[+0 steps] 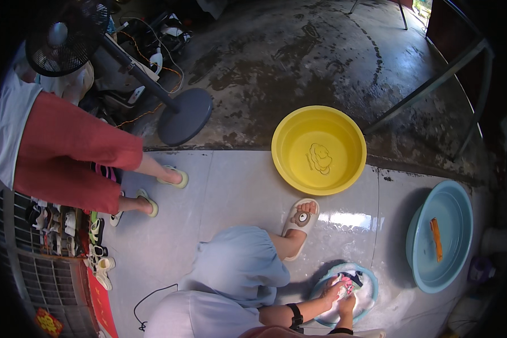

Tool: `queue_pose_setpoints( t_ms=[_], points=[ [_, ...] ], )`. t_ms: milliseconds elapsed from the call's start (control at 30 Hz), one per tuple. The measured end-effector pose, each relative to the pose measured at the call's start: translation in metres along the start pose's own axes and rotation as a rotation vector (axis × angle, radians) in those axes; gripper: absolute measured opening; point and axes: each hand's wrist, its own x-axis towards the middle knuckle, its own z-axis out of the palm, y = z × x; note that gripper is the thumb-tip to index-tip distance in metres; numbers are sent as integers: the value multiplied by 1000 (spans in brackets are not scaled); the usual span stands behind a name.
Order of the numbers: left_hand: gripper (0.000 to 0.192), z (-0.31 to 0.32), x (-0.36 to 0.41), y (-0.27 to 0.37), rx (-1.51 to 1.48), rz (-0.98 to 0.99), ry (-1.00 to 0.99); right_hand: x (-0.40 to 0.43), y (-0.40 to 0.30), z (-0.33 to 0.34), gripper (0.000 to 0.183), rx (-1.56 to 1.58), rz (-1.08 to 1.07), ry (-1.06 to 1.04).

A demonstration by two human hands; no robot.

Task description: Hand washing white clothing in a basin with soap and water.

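Observation:
A small light-blue basin [376, 287] full of white suds sits on the tiles at the lower right. Over it, my left hand [331, 293], with a black band on that forearm, grips a wet garment [348, 285] with pink and white parts. My right hand [346, 305] closes on the lower side of the same garment. A dark piece of cloth [356, 276] shows against the far inside of the basin; whether it belongs to the garment I cannot tell. Suds and my fingers hide the rest of the cloth.
A yellow basin [295, 186] stands ahead, beyond my slippered foot [300, 228]. To the right, a tilted-looking blue basin [414, 253] holds an orange-brown strip [436, 240]. Another person [80, 148] stands at left, near a standing fan [186, 118] and a shoe rack [59, 228]. Metal legs [431, 84] rise at right.

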Motion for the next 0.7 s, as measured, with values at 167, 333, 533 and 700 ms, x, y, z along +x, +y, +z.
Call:
queue_pose_setpoints(
  t_ms=[167, 333, 533, 700],
  points=[
    [57, 1, -4, -3, 56, 46, -3, -6, -47, -11, 36, 356, 273, 153],
    [43, 0, -12, 10, 60, -37, -160, -56, -147, -35, 42, 812, 59, -255],
    [36, -5, -19, 18, -9, -355, -658, -87, -169, -88, 35, 799, 152, -229],
    [60, 6, -52, 29, -17, -580, -852, -84, -190, -110, 34, 437, -156, -175]
  ],
)
